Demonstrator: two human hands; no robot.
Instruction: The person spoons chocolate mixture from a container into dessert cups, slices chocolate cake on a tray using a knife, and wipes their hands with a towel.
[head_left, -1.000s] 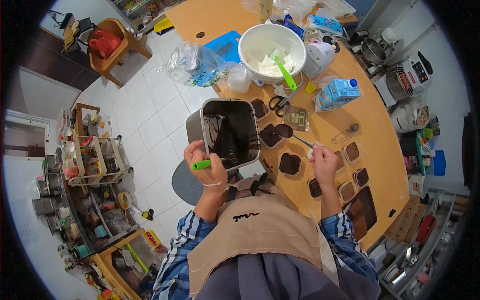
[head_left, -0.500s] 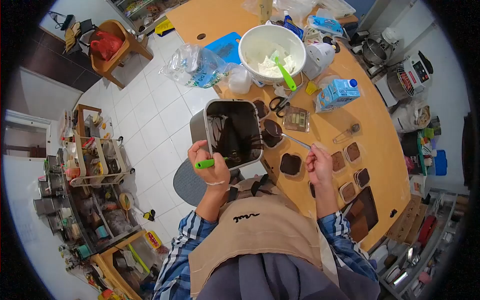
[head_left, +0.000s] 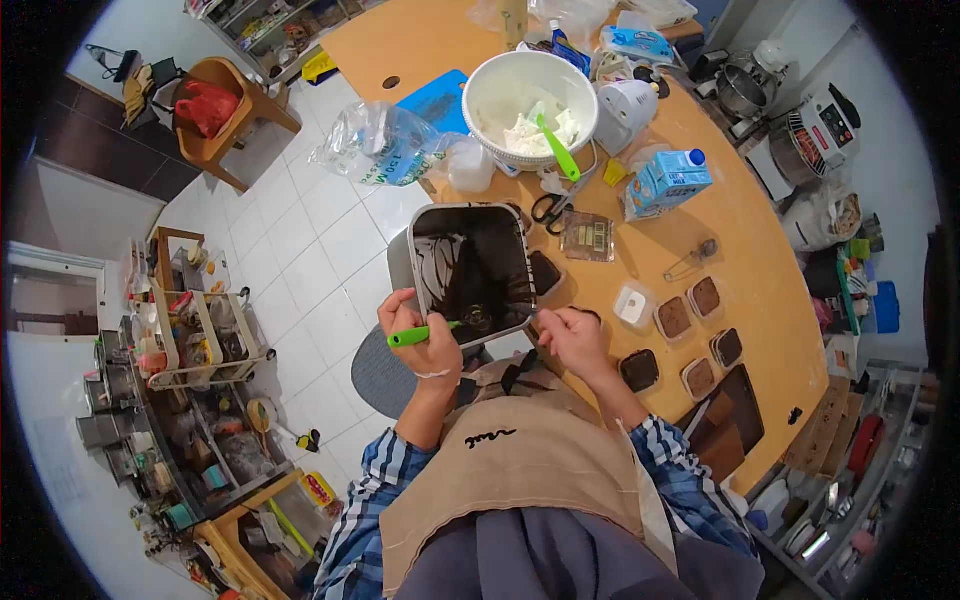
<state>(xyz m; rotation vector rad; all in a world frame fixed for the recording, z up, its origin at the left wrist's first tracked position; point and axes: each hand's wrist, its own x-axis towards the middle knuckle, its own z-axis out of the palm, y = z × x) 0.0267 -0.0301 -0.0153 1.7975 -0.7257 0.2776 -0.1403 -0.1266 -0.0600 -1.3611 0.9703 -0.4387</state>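
A deep metal pan (head_left: 405,270) with dark chocolate inside is tilted off the table's left edge. At its near left corner, my left hand (head_left: 428,345) grips the pan and a green-handled utensil (head_left: 408,337) whose far end lies in the chocolate. My right hand (head_left: 572,338) is closed beside the pan's near right corner, on the spoon's handle; the spoon's bowl is hidden in the pan. Small clear tubs of brown cake stand on the table, some with a dark top (head_left: 639,370), others plain (head_left: 673,317). One tub (head_left: 634,303) has a white top.
Beyond the pan are a white bowl (head_left: 530,110) of white cream with a green spatula, scissors (head_left: 552,208), a milk carton (head_left: 668,184) and plastic bags (head_left: 375,145). A dark tray (head_left: 728,425) lies at the table's near right. Under the pan is a grey stool (head_left: 388,377).
My right hand has moved left to the pan, and the spoon's bowl has gone from above the tubs into it. The pan has shifted slightly right in view.
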